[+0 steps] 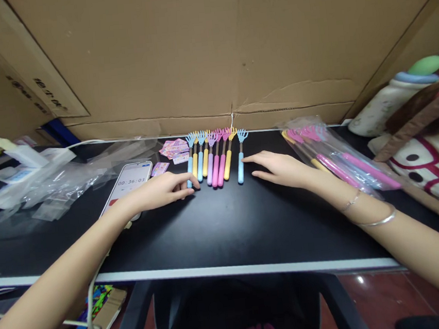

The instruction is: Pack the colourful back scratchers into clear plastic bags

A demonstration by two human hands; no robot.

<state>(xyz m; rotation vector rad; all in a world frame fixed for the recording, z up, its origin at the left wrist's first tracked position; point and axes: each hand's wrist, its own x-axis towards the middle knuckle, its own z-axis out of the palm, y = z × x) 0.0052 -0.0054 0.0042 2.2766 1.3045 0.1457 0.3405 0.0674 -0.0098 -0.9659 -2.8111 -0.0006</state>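
Several back scratchers with claw-shaped heads and coloured handles lie side by side on the black table (225, 226), heads toward the cardboard. Among them are a pink back scratcher (215, 170) and a yellow one (227, 165). My left hand (163, 190) rests at the row's left end, fingers loosely bent and apart, touching the lower handle of the leftmost blue back scratcher (190, 168). A small gap separates another blue back scratcher (240, 167) from the row's right side. My right hand (278, 168) is open beside it, with the index fingertip at its handle.
Left of the row lie small printed cards (174, 149), a phone (130, 179) showing a timer, and crumpled clear plastic bags (69, 179). Bagged back scratchers (336, 166) lie at right, near a white bottle (386, 102) and a cloth bag (433, 164). Cardboard (208, 51) walls the back.
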